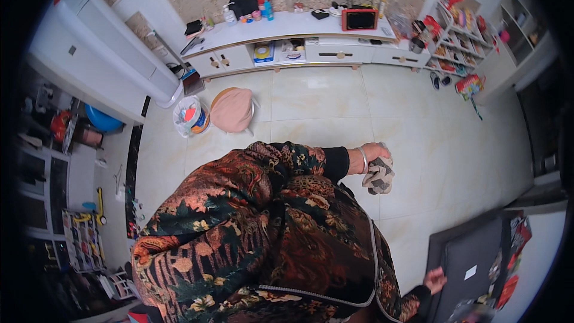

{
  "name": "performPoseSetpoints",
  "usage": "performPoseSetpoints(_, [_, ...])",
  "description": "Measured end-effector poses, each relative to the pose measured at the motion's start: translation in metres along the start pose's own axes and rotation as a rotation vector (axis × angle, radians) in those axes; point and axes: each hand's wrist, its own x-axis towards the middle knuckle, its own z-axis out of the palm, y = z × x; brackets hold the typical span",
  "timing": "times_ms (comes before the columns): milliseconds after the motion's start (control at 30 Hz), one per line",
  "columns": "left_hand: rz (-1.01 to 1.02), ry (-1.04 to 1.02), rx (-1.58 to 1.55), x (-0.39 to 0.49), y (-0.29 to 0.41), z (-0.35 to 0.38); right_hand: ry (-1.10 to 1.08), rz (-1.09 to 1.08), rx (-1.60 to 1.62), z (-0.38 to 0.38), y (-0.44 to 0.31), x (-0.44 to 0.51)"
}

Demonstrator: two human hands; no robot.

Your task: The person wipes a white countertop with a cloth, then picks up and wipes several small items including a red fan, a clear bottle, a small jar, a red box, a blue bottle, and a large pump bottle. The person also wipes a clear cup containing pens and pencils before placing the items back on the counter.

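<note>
My left hand (pixel 379 151), with a silver bangle at its wrist, grips a crumpled cloth (pixel 380 177) in beige and grey. The cloth hangs from the fingers over the pale tiled floor (pixel 318 132). Toward the lower right, my right hand (pixel 435 281) holds nothing, its fingers apart and slightly bent. It is beside the edge of a dark grey padded seat (pixel 462 251); whether it touches the seat is unclear. A small white square (pixel 470 272) lies on that seat. A patterned jacket sleeve and body fill the lower middle of the view.
A stool with a pink cover (pixel 233 110) stands beside a lined waste bin (pixel 190 116). Behind them runs a long white cabinet (pixel 287 29) bearing bottles and a red-framed tablet (pixel 359 19). A snack rack (pixel 464 38), shoes (pixel 435 80) and a red bag (pixel 469 86) are at the right.
</note>
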Motion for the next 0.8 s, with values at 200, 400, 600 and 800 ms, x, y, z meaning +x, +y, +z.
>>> performPoseSetpoints(200, [0.137,0.109,-0.178,0.024,0.009,-0.030,-0.115,0.370,-0.743,0.354,0.281,0.060])
performPoseSetpoints(400, [0.568,-0.147,-0.389,0.034,0.037,-0.079,-1.182,0.098,-1.293,0.498,0.410,0.038])
performPoseSetpoints(600, [0.618,-0.070,-0.682,-0.016,0.070,-0.086,-1.247,0.409,-1.167,0.532,0.445,0.044])
performPoseSetpoints(800, [0.800,-0.118,-0.709,-0.010,0.074,-0.099,-1.377,0.425,-1.334,0.559,0.468,0.072])
